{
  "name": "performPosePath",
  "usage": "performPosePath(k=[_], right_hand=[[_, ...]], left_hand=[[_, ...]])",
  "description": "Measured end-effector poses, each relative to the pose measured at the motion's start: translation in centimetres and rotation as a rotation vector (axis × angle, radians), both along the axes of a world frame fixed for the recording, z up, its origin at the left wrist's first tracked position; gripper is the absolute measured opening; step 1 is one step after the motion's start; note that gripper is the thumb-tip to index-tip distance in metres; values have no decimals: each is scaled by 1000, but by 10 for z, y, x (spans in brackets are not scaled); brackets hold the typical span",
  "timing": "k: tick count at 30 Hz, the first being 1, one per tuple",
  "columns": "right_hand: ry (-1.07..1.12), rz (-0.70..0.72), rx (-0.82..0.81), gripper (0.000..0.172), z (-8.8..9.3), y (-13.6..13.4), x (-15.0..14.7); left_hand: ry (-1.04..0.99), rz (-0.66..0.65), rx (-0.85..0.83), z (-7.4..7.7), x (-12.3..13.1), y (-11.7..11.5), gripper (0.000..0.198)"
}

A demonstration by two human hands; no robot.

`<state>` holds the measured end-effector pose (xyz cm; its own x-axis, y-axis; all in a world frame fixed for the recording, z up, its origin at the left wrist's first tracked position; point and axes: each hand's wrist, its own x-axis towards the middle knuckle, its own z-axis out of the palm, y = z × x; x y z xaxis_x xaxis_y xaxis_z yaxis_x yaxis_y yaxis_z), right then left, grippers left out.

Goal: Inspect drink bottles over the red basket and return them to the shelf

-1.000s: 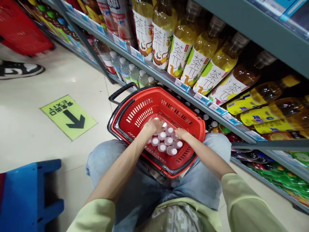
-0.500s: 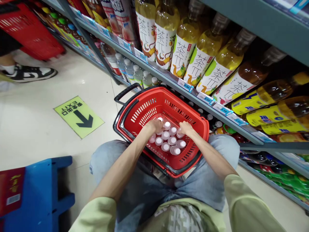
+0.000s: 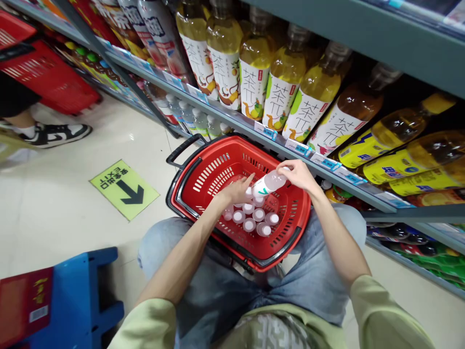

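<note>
Bottle (image 3: 271, 182) tilted above the red basket (image 3: 238, 150), neck end pinched in the fingers of the right hand (image 3: 300, 173), long axis slanting down leftward to the left hand (image 3: 237, 191), just beside the base: index extended, grip impossible to tell. Below, capped bottles (image 3: 249, 225) clustered; beyond, shelved tea bottles (image 3: 250, 94).

Bright light; small glare on floor (image 3: 131, 137) left of red basket (image 3: 238, 151); shelf (image 3: 363, 35) recess dark above-right of it; far left of it, soft blur.
</note>
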<state>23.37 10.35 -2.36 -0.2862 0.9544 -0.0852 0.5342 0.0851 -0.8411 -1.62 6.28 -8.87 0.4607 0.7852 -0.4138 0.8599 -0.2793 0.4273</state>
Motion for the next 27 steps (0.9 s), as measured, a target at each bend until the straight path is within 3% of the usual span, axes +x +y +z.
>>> performPosePath(k=[2,5,8,12,14,20,27], right_hand=[[156,-59,-137,23,6,-2,2],[320,-148,-263,23,15,-4,1],[440,-200,-227,25,20,-3,-2],[519,-209,-143,38,19,-1,-8],[524,-192,-77,44,18,-1,-11],[478,-211,111,48,14,-1,-22],[485,-242,84,44,10,2,-24]], left_hand=[[-133,28,17,9,4,0,120],[-293,116,46,30,7,-6,101],[-435,253,100,46,8,-21,90],[-719,405,106,51,11,-46,88],[-841,487,19,49,12,-56,88],[-964,580,-515,46,20,-60,96],[-849,626,-649,55,29,-52,105]])
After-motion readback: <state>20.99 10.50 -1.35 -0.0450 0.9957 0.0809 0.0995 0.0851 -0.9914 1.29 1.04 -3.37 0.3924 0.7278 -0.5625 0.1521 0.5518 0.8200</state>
